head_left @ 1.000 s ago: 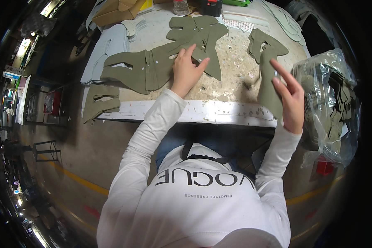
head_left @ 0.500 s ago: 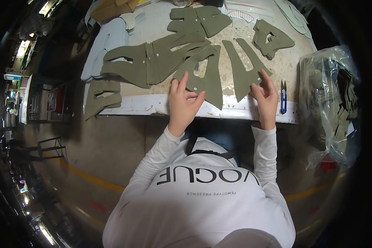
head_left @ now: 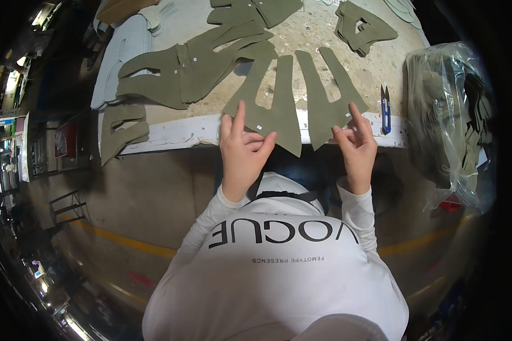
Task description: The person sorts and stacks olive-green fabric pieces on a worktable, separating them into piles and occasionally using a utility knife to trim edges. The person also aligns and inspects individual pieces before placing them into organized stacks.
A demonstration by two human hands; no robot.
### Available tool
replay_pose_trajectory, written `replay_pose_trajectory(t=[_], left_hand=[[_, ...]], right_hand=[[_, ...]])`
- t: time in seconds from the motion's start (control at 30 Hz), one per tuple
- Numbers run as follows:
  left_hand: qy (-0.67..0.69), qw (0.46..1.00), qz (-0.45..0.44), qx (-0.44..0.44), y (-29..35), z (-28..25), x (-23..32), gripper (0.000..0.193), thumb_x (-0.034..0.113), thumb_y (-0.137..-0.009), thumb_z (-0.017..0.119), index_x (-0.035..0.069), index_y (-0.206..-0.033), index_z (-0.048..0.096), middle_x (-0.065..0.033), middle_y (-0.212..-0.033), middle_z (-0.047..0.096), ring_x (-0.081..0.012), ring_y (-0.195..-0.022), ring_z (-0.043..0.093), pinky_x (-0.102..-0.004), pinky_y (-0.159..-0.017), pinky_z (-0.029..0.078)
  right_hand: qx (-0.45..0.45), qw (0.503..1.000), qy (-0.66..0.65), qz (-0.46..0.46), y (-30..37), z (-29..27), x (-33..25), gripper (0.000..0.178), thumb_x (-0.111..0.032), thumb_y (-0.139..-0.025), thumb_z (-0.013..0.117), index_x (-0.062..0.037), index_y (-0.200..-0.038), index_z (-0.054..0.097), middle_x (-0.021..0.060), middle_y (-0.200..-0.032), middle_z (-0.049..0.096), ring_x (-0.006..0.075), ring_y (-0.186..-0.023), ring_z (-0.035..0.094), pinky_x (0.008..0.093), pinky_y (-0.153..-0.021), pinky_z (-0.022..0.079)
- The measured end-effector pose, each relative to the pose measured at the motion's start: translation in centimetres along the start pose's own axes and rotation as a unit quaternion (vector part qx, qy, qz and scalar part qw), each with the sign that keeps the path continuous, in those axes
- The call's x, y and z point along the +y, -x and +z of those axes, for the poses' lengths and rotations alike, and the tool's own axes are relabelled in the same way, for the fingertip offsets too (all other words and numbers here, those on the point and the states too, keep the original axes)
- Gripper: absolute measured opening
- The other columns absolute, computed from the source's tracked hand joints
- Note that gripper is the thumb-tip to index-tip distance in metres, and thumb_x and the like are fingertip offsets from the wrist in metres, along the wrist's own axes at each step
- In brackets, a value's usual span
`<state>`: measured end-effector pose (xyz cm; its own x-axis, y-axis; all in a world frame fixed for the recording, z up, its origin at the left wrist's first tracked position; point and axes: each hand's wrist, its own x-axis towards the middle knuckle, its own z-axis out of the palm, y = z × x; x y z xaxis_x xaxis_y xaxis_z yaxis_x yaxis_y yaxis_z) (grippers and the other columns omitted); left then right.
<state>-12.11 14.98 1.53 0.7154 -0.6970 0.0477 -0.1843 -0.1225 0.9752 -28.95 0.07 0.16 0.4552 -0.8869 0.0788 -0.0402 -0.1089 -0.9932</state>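
Note:
Two olive-green, fork-shaped cut pieces of sheet material lie side by side in front of me, their narrow prongs pointing away. My left hand (head_left: 244, 156) grips the near left part of the left piece (head_left: 281, 108), its index finger stretched over the top and the other fingers curled at the edge. Similarly, my right hand (head_left: 357, 150) grips the near right part of the right piece (head_left: 321, 113). Both pieces carry small white marks, and their pointed near ends reach past the table's front edge. A narrow gap separates them. Fingers under the material are hidden.
Blue-handled thread snips (head_left: 385, 113) lie right of my right hand. A clear plastic bag (head_left: 444, 119) of olive pieces stands at the right. More olive pieces (head_left: 210, 68) spread leftward on the table (head_left: 182, 135), by a pale stack (head_left: 122, 65). Another olive pile (head_left: 364, 31) lies far right.
Both hands and both fork-shaped pieces have come toward me over the table's front edge. The pieces' near tips are closer together. The whole view has shifted, with the table higher in it.

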Motion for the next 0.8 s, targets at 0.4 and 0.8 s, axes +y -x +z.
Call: replay_pose_trajectory(t=[0.4,0.8], left_hand=[[-0.143,0.989,-0.022,-0.023,0.3,-2.2,1.2,0.053,0.008,-0.083,0.073,0.001,-0.132,0.054,-0.0083,-0.091,0.053,-0.0151,-0.066,0.065,-0.0281,-0.061,0.055],[-0.315,0.933,0.171,-0.003,-12.3,-2.7,0.8,0.025,0.024,-0.078,0.077,0.004,-0.093,0.072,-0.0051,-0.074,0.066,-0.0172,-0.061,0.062,-0.0299,-0.062,0.052]], right_hand=[[-0.006,0.981,0.196,-0.006,1.3,0.4,-2.1,0.045,0.000,-0.085,0.069,-0.0008,-0.129,0.060,0.0057,-0.085,0.053,0.0105,-0.066,0.059,0.0232,-0.062,0.049],[0.138,0.800,0.563,-0.154,-6.5,-6.1,-1.4,0.031,-0.024,-0.086,0.069,-0.0047,-0.111,0.070,0.0143,-0.094,0.063,0.0288,-0.080,0.065,0.0396,-0.073,0.051]])
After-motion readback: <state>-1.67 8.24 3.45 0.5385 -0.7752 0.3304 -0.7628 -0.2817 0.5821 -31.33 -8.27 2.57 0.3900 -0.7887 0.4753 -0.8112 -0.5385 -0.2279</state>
